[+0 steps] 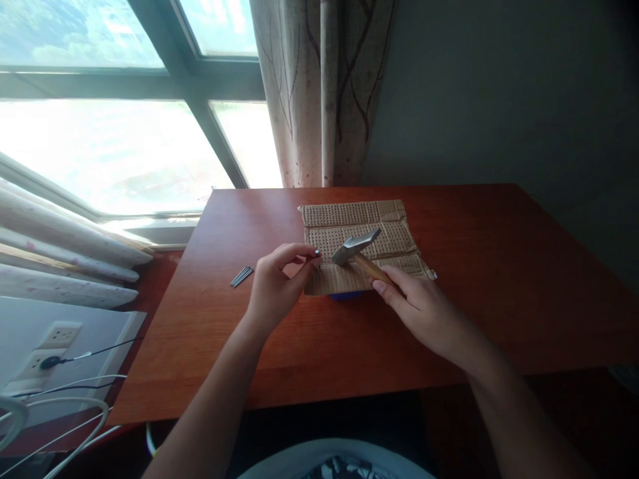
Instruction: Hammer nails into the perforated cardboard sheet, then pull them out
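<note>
My right hand [412, 303] is wrapped round the wooden handle of a hammer [355, 246], whose metal head is above a sheet of cardboard [324, 285] full of small holes. Thumb and forefinger of my left hand [279, 279] pinch a nail [317, 253] at the cardboard's left side; its round head shows, while the shank is mostly hidden. The hammer head is a little to the right of that nail, apart from it. Several loose nails [241, 276] lie together on the table, left of my left hand.
The cardboard lies over something blue [345, 295] on a reddish wooden table [309, 359]. A window with a curtain [304, 100] stands behind on the left, and a grey wall [474, 100] at the right. Cables [94, 356] run from a wall socket at lower left.
</note>
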### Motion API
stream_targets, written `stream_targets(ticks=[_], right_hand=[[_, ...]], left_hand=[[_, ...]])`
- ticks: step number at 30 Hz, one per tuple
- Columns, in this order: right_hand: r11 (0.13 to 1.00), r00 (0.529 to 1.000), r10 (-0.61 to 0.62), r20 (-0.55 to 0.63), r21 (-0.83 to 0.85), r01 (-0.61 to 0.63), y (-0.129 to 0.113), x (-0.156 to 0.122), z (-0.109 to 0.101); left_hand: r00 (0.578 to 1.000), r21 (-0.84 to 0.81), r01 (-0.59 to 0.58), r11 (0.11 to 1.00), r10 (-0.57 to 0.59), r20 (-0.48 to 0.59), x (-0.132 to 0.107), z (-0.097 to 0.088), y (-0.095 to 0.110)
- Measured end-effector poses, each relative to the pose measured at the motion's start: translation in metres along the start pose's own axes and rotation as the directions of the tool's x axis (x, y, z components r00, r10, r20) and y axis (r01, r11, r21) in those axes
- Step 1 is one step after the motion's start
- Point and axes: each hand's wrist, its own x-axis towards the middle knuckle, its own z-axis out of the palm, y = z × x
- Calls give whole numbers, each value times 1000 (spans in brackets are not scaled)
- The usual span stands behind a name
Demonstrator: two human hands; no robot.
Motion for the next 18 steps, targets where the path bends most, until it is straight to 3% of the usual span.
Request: stream_targets(ticks=[10,15,18], right_hand=[[1000,999,25,20,16,-25,-3,0,0],[999,999,33,28,8,-33,-2,0,0],[1000,999,28,24,8,-28,-3,0,0]], left_hand=[[1000,-22,-11,1000,11,-9,-3,3,-5],[996,75,-8,997,15,-88,-4,3,-3],[996,53,12,999,-7,-85,-4,3,-5]])
